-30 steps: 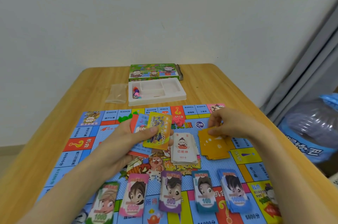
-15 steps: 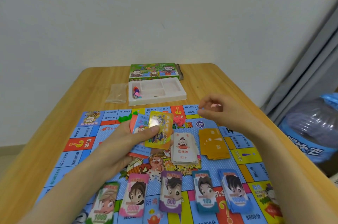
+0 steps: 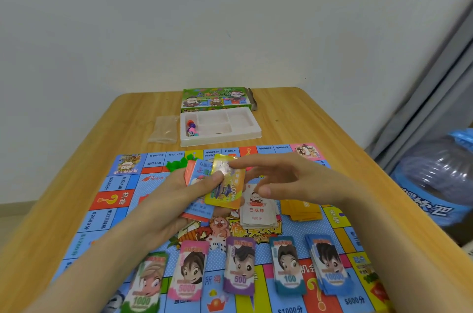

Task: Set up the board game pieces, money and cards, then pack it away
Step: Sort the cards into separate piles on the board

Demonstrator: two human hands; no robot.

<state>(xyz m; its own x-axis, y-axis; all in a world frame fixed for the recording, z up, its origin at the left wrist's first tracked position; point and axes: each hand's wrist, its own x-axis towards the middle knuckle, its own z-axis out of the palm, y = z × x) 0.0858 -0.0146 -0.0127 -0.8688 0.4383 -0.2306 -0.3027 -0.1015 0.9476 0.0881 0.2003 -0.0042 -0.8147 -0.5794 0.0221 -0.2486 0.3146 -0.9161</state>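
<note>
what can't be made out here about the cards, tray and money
Head view only.
Cards held by the left hand: faces hidden behind the yellow card and thumb.
Orange card pile: partly covered by the right hand.
Pieces in the tray: too small to name.
1000 money pile: lower end cut by the bottom edge.
</note>
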